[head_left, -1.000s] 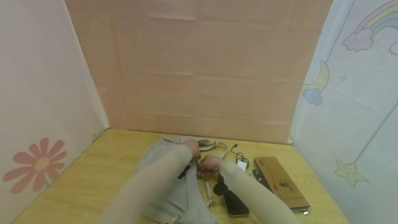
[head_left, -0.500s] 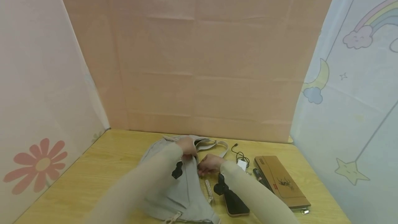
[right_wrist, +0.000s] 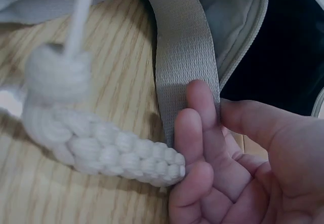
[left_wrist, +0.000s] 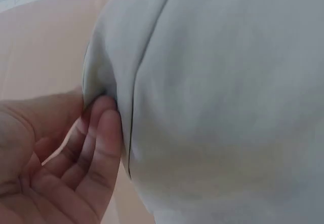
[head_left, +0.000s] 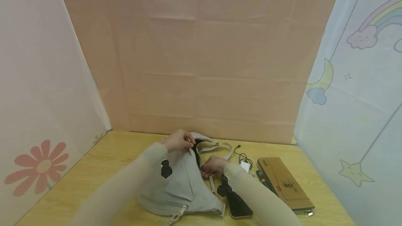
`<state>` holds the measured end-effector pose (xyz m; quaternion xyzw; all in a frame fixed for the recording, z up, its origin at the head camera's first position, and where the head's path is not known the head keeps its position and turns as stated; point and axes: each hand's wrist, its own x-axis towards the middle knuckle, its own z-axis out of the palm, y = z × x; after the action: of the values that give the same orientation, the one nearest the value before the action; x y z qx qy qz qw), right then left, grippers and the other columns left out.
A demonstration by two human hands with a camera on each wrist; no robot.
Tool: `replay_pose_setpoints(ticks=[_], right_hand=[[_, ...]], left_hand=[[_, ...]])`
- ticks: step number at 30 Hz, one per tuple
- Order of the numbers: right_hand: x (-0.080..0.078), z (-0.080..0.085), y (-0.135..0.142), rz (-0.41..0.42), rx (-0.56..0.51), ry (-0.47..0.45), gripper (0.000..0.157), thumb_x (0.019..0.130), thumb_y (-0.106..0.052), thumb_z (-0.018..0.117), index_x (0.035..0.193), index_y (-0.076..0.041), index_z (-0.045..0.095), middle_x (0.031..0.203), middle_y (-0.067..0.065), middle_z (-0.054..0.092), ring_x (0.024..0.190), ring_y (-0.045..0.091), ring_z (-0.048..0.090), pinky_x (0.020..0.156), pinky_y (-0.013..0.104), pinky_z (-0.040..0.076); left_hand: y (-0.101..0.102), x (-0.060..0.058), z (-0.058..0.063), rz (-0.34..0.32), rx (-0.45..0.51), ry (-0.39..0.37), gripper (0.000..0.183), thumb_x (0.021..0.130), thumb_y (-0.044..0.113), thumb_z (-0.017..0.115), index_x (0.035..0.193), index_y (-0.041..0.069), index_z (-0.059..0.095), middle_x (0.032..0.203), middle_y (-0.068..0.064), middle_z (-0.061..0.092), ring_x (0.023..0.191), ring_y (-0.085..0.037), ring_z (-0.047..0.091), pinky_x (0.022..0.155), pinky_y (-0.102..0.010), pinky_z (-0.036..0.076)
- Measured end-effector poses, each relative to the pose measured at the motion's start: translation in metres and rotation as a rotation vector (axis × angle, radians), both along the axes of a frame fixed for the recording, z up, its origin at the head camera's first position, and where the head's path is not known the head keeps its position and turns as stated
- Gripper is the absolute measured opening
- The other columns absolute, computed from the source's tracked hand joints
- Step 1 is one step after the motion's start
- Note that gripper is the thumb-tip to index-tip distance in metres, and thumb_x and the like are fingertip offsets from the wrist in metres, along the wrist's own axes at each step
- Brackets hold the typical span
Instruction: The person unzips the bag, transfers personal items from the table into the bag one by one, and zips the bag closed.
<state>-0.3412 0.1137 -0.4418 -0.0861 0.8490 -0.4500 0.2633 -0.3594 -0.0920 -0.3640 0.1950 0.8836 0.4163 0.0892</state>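
Note:
A light grey fabric bag (head_left: 176, 187) lies on the wooden table, its zipped opening (head_left: 197, 152) parted to show a dark inside. At the upper edge of that opening, my left hand (head_left: 179, 140) pinches the fabric between thumb and fingertips, as the left wrist view also shows. Lower down on the opposite side is my right hand (head_left: 213, 166). In the right wrist view its thumb and fingers pinch a woven strap (right_wrist: 185, 51) beside the zipper edge. A braided cream cord (right_wrist: 116, 150) touches those fingers. What lies deeper in the bag is hidden.
Right of the bag lie a phone (head_left: 237, 205), partly under the right forearm, and a white charger (head_left: 245, 165) with a black cable (head_left: 242, 157). Further right are a brown case (head_left: 282, 180) and a dark pen-like object (head_left: 263, 179). Sheets wall the table (head_left: 84, 170).
My left hand has moved left and up, out of the opening to its edge. The opening has spread wider, and the bag's lower end has shifted upward. My right hand stays nearly in place.

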Motion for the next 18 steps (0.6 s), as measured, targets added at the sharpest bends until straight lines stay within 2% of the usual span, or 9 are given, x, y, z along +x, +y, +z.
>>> replay_pose_setpoints(ticks=[7, 14, 18], right_hand=[[0.003, 0.003, 0.001, -0.017, 0.013, -0.018, 0.021, 0.091, -0.011, 0.058, 0.085, 0.002, 0.073, 0.061, -0.005, 0.064, 0.054, 0.003, 0.056, 0.048, 0.015, 0.039], [0.010, 0.011, -0.002, -0.023, 0.131, -0.015, 0.023, 0.091, -0.012, 0.057, 0.075, -0.004, 0.072, 0.059, -0.005, 0.062, 0.051, 0.002, 0.053, 0.045, 0.015, 0.034], [0.015, 0.016, -0.003, -0.019, 0.162, -0.025, 0.023, 0.091, -0.009, 0.058, 0.073, -0.003, 0.070, 0.058, -0.003, 0.061, 0.049, 0.003, 0.051, 0.045, 0.015, 0.034]], left_hand=[[-0.014, -0.004, 0.006, -0.118, 0.048, 0.012, 0.015, 0.089, 0.002, 0.065, 0.102, -0.007, 0.067, 0.089, -0.007, 0.068, 0.069, -0.011, 0.059, 0.063, -0.027, 0.053], [-0.024, -0.004, 0.015, -0.143, 0.067, -0.011, 0.017, 0.091, 0.002, 0.063, 0.104, -0.008, 0.066, 0.093, -0.008, 0.068, 0.070, -0.011, 0.060, 0.066, -0.028, 0.053], [-0.028, -0.006, 0.019, -0.165, 0.089, -0.012, 0.018, 0.092, 0.002, 0.063, 0.106, -0.008, 0.065, 0.097, -0.013, 0.068, 0.069, -0.011, 0.059, 0.066, -0.027, 0.052]])
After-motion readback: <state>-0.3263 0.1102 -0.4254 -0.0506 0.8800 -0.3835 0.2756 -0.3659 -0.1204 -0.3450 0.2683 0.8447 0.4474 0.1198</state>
